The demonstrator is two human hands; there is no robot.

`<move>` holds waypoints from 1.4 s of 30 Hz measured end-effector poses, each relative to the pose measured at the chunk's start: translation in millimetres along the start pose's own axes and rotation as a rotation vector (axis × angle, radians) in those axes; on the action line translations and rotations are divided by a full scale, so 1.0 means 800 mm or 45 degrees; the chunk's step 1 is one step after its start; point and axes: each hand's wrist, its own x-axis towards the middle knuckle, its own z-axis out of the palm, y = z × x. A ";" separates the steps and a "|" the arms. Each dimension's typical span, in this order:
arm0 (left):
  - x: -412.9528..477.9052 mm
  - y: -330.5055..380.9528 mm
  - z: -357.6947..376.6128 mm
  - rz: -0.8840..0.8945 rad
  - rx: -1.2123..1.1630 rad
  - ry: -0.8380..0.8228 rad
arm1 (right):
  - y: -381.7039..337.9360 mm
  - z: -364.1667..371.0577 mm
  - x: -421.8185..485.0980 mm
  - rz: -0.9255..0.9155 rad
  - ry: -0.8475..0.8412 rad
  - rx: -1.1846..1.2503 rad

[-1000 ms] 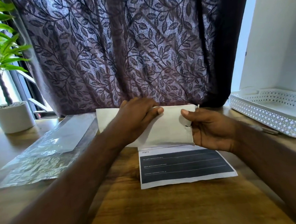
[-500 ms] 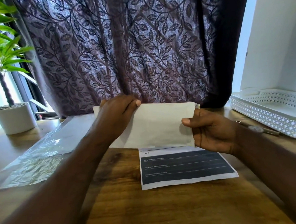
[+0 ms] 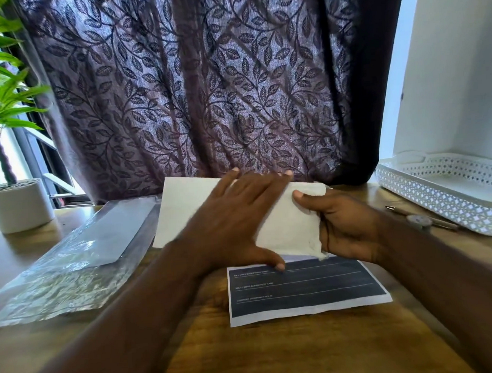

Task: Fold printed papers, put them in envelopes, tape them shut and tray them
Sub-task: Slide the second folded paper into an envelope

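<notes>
A white envelope [image 3: 183, 209] is held tilted above the wooden desk at centre. My right hand [image 3: 346, 226] grips its right end, thumb on the front and fingers behind. My left hand [image 3: 235, 224] lies flat across the envelope's front with fingers spread and straight, thumb reaching down toward the folded printed paper [image 3: 304, 288]. That paper lies on the desk just below the envelope, dark printed panel facing up. A white perforated tray [image 3: 445, 196] stands at the right.
A clear plastic pack of envelopes [image 3: 80, 252] lies on the left of the desk. A potted plant [image 3: 17, 204] stands at far left. A pen and a small tape roll [image 3: 420, 220] lie beside the tray. A patterned curtain hangs behind.
My left hand has slid from the envelope's upper left edge to its middle and now lies flat with fingers spread. The envelope has tilted slightly. My right hand keeps its hold.
</notes>
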 end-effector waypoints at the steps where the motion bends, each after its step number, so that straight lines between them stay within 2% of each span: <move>1: 0.003 0.006 0.005 0.026 0.038 -0.010 | 0.001 0.000 0.001 0.006 -0.008 0.005; 5: 0.004 0.016 0.020 -0.013 0.102 0.037 | 0.002 0.000 0.002 0.014 0.028 -0.012; 9: 0.005 0.010 0.021 -0.036 0.072 0.092 | -0.003 -0.002 0.001 -0.009 -0.057 -0.006; 13: -0.004 -0.004 0.021 -0.093 0.035 0.058 | -0.012 -0.015 0.000 -0.039 0.004 -0.259; 19: -0.013 -0.019 0.021 -0.219 0.030 0.060 | -0.021 -0.048 0.002 -0.086 0.126 -0.433; 23: -0.017 -0.028 0.023 -0.300 0.073 0.040 | -0.015 -0.072 0.010 -0.224 0.368 -0.916; 25: -0.019 -0.033 0.026 -0.316 0.072 0.036 | -0.007 -0.082 0.015 -0.276 0.422 -1.351; 27: -0.021 -0.038 0.029 -0.337 0.063 0.017 | -0.001 -0.087 0.021 -0.307 0.390 -1.809; 28: -0.022 -0.040 0.031 -0.347 0.061 0.005 | 0.001 -0.087 0.024 -0.283 0.367 -1.932; 33: -0.026 -0.043 0.037 -0.379 0.031 -0.047 | -0.001 -0.079 0.030 0.030 0.209 -2.178; 35: -0.026 -0.043 0.037 -0.383 0.034 -0.052 | -0.002 -0.077 0.032 0.086 0.176 -2.182; 38: -0.026 -0.046 0.039 -0.395 0.013 -0.069 | -0.003 -0.078 0.031 0.103 0.235 -2.059; 40: -0.028 -0.050 0.039 -0.404 -0.006 -0.071 | -0.001 -0.078 0.030 0.054 0.291 -1.976; 42: -0.029 -0.053 0.038 -0.426 -0.015 -0.045 | -0.001 -0.078 0.027 -0.064 0.324 -1.769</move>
